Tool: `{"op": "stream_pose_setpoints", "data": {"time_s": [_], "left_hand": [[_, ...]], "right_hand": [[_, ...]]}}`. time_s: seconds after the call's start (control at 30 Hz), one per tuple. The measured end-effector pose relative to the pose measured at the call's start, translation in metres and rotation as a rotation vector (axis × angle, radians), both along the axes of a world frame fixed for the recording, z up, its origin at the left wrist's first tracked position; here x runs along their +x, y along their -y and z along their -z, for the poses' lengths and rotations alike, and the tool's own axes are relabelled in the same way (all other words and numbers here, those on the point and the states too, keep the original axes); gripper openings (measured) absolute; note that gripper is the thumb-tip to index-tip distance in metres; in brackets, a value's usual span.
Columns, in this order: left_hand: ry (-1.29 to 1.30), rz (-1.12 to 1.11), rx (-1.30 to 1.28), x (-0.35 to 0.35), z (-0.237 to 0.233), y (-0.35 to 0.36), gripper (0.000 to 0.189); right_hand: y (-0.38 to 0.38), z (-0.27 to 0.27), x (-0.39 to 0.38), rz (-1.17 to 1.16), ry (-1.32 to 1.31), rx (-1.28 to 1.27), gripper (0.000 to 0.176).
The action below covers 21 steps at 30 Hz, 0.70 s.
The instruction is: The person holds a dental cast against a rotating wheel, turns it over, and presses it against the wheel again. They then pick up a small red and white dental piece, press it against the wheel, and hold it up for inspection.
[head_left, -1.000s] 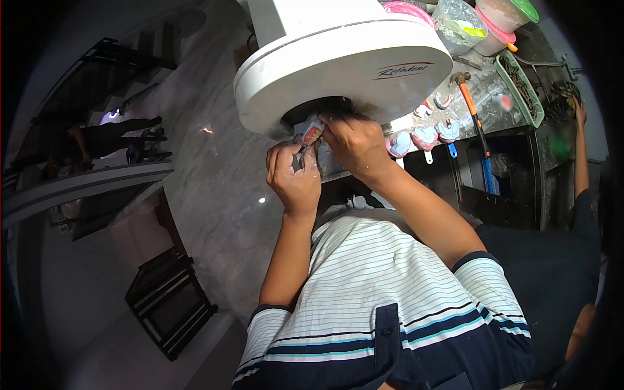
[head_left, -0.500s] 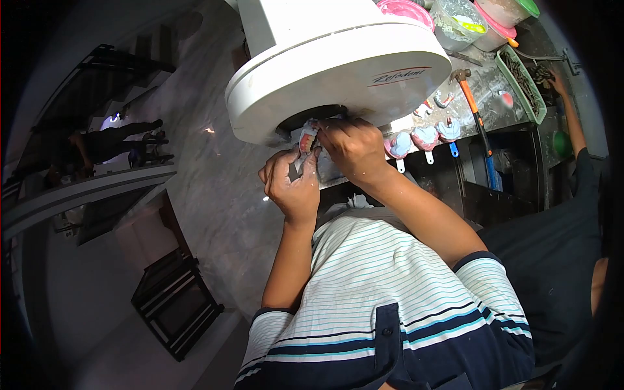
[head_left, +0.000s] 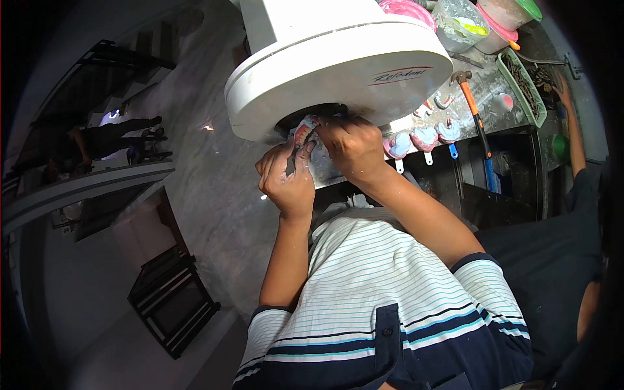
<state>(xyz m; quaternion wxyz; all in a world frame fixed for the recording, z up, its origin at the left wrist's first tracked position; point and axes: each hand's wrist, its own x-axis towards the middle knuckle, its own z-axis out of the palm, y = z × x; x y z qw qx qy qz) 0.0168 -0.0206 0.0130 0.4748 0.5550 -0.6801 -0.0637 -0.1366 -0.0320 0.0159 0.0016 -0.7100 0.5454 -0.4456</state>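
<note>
A denture (head_left: pixel 303 134) with pink gum and pale teeth, whitish material along its upper edge, is held between my two hands just below the dark opening of a white machine (head_left: pixel 338 84). My left hand (head_left: pixel 286 179) grips its lower side with thumb and fingers, which are dusted white. At its upper right edge, my right hand (head_left: pixel 351 144) has its fingers closed on the denture; the fingertips are partly hidden against the opening.
Filled impression trays (head_left: pixel 425 138), a hammer (head_left: pixel 478 117) and a green basket (head_left: pixel 522 88) of small dark pieces lie on the bench to the right. Plastic tubs (head_left: pixel 458 32) stand behind. A co-worker's arm (head_left: pixel 572 130) reaches in at far right.
The denture has tilted and shifted slightly left and up, its row of teeth now showing more. My left hand has moved a little left. The co-worker's hand has shifted slightly.
</note>
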Motion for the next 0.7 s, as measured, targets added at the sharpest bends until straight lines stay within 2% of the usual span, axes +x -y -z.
{"op": "stream_pose_setpoints", "data": {"time_s": [0.7], "left_hand": [[-0.053,-0.037,0.058,-0.012,-0.009,0.002,0.022]], "right_hand": [[0.000,-0.001,0.002,0.045,0.005,-0.029,0.016]]}}
